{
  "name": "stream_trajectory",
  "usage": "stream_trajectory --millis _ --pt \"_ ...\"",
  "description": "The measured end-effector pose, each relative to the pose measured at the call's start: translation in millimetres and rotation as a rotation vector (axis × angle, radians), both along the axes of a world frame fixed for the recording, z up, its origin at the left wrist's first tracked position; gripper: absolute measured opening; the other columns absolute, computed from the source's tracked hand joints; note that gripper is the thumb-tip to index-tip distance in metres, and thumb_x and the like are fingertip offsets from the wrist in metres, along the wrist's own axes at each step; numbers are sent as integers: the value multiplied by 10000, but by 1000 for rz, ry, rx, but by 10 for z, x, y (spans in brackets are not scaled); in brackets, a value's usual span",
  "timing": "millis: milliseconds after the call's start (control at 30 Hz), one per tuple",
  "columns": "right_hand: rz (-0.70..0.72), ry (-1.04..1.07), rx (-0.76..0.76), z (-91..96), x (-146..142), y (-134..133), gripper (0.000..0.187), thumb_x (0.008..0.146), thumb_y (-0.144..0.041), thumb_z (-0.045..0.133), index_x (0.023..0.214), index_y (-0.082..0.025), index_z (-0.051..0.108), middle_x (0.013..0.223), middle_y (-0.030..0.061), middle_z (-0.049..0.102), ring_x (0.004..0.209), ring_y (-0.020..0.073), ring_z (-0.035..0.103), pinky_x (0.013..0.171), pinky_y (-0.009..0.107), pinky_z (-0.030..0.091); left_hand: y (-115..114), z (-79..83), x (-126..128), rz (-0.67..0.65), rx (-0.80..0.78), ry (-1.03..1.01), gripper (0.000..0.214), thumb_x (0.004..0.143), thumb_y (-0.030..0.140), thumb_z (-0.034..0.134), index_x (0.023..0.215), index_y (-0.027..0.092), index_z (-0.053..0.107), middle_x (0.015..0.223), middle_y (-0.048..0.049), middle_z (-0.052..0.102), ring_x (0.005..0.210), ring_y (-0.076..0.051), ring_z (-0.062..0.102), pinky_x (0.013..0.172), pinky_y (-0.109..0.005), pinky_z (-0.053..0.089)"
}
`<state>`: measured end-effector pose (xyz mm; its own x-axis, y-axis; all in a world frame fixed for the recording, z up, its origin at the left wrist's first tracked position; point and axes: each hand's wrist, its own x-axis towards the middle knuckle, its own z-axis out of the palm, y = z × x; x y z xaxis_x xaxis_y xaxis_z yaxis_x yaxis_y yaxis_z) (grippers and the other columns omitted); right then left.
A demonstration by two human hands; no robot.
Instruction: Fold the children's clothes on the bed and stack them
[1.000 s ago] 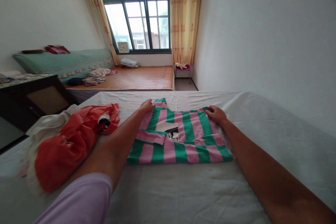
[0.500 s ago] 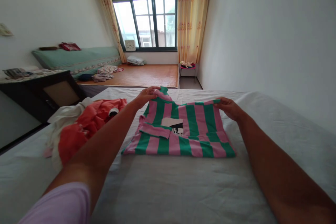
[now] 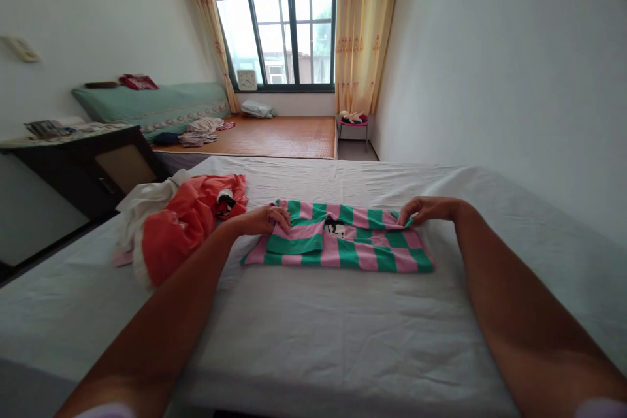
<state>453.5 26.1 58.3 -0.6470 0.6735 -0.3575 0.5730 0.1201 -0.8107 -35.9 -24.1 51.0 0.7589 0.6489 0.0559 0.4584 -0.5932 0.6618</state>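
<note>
A pink and green striped shirt (image 3: 343,251) lies folded over on the white bed sheet, with part of a black-and-white print showing near its middle. At its left end, my left hand (image 3: 267,219) is closed on the folded layer, fingertips on the cloth. My right hand (image 3: 426,209) pinches the edge of the fold at the right end. A green-edged flap of the shirt lies toward me, beside my left fingers. Just left of my left forearm is a heap of red and white clothes (image 3: 181,228).
The white sheet (image 3: 333,326) spreads around the shirt. Beyond it stands a second bed with a brown mat (image 3: 289,134) and some clothes on it. A dark cabinet (image 3: 93,170) is at the left, a small stool (image 3: 353,121) by the curtain.
Both hands have come down and nearer with the shirt's far edge, folding it over toward me. The shirt is now a shorter strip, and the print is partly covered.
</note>
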Motion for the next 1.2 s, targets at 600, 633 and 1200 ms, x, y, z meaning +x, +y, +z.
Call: stream_trajectory --millis 600,633,1200 --pt "-90 -442 799 -422 -757 185 249 822 -338 593 987 -164 659 981 94 685 863 198 613 752 260 438 -41 2 -275 -101 21 72 251 831 309 626 1039 224 739 1171 -71 659 1167 -238 543 1071 -352 358" --pt "-86 -456 790 -429 -736 191 217 832 -335 583 959 -177 660 950 80 690 840 192 616 733 255 433 -49 -9 -276 -88 22 73 259 821 292 632 1050 230 736 1190 -68 647 1154 -235 549 1058 -340 372" --pt "-108 -597 922 -331 -848 56 219 866 -262 497 989 -221 674 1055 63 689 938 214 628 735 274 433 43 -242 167 606 211 -108 316 847 421 455 719 160 580 638 10 547 622 -147 506 601 -261 411"
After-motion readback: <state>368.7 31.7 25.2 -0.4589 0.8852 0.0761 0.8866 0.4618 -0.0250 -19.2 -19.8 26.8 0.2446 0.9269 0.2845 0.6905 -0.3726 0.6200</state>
